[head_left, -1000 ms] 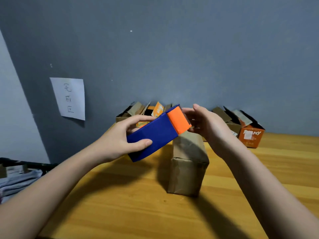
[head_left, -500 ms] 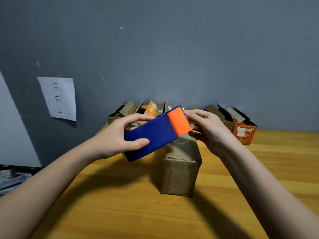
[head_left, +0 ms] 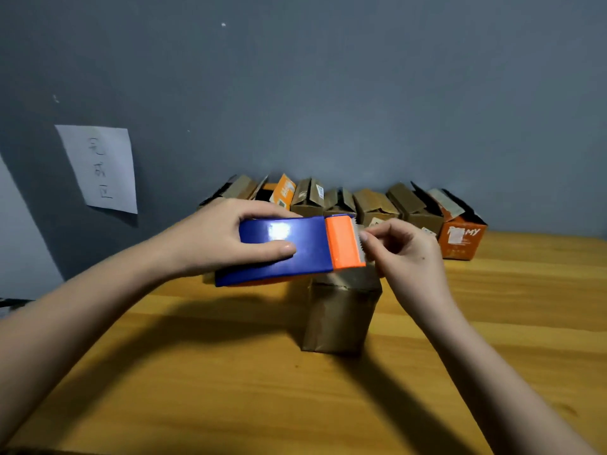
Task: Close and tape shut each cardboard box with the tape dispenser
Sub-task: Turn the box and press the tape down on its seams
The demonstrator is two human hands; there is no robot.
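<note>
My left hand [head_left: 213, 238] grips the blue tape dispenser [head_left: 295, 247], thumb on its near side and fingers over the top. Its orange head with the toothed blade [head_left: 345, 243] points right and hovers just above a closed brown cardboard box [head_left: 340, 315] standing on the wooden table [head_left: 230, 389]. At the blade, my right hand [head_left: 404, 254] pinches the tape end with curled fingertips. The box top is mostly hidden behind the dispenser and my right hand.
A row of several small cardboard boxes with open flaps [head_left: 374, 205] lines the grey wall, ending in an orange box [head_left: 460, 236] at the right. A white paper note [head_left: 100, 167] hangs on the wall at the left.
The dispenser has levelled out from a tilt and now lies nearly horizontal over the box. My right fingers have closed onto the tape end at the blade. The camera has shifted.
</note>
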